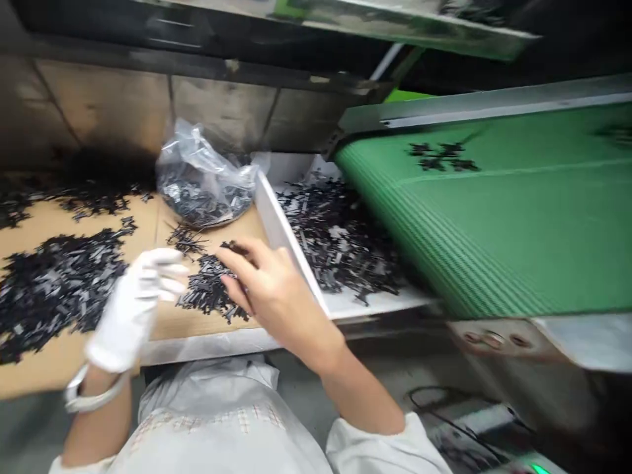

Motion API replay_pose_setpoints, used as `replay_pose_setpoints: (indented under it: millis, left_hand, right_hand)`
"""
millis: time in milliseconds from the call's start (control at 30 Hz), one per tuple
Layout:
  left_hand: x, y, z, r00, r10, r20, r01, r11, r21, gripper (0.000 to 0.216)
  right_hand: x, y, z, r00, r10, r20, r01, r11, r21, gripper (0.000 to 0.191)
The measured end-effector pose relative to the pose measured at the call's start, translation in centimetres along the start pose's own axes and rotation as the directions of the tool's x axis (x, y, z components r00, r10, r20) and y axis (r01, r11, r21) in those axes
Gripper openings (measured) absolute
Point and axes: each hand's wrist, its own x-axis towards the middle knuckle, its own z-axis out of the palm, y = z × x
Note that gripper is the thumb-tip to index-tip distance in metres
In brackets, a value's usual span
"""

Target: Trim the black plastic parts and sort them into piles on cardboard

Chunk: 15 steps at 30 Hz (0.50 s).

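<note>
My left hand [143, 289], in a white glove, is over the cardboard-covered table between two heaps of small black plastic parts. Its fingers reach to the right, a little apart, with nothing visible in them. The bare right hand [266, 280] hovers above the smaller heap of black plastic parts [212, 289], thumb and fingers apart. Dark bits show by its fingertips, but whether it touches them is blurred. To the left of the glove lies the larger heap of black parts [59, 283]. Behind both hands stands a clear plastic bag [207, 184] partly filled with dark parts.
A white tray [291, 243] full of black parts stands right of my right hand. Above its right side hangs the end of a green conveyor belt [518, 230], carrying a few black pieces [442, 157]. More black parts lie along the back left. A metal shelf edge [419, 29] crosses overhead.
</note>
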Motion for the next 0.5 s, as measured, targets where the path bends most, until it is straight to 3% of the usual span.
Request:
replay_pose_setpoints:
  millis: [33,133,200,300,400,500]
  left_hand:
    - [0.1,-0.7,1.2,1.000,0.000,0.014,0.000,1.000,0.000,0.027]
    - [0.2,-3.2,2.6,0.982,0.071,-0.178,-0.051,0.992,0.116,0.024]
    - [0.1,-4.7,2.0,0.925,0.165,-0.341,-0.067,0.957,0.281,0.026]
    - [-0.2,-5.9,0.3,0.842,0.278,-0.462,-0.046,0.891,0.452,0.026]
    - [-0.2,-5.4,-0.5,0.766,0.221,-0.604,0.035,0.923,0.383,0.015]
    - [0.2,-4.5,-0.7,0.707,0.096,-0.701,0.071,0.976,0.204,0.030]
  right_hand:
    - [0.6,-1.3,1.4,0.998,-0.050,0.043,0.048,0.997,0.060,0.028]
    - [2.1,-3.3,4.8,0.978,-0.194,0.081,0.164,0.945,0.282,0.030]
    - [3.0,-3.8,6.3,0.965,-0.260,0.024,0.237,0.911,0.337,0.032]
    - [3.6,-4.7,8.1,0.962,-0.238,-0.136,0.264,0.936,0.231,0.028]
    - [3.9,-6.0,9.7,0.959,-0.166,-0.228,0.211,0.959,0.188,0.019]
    - [4.4,-6.9,10.9,0.963,-0.198,-0.180,0.251,0.905,0.344,0.030]
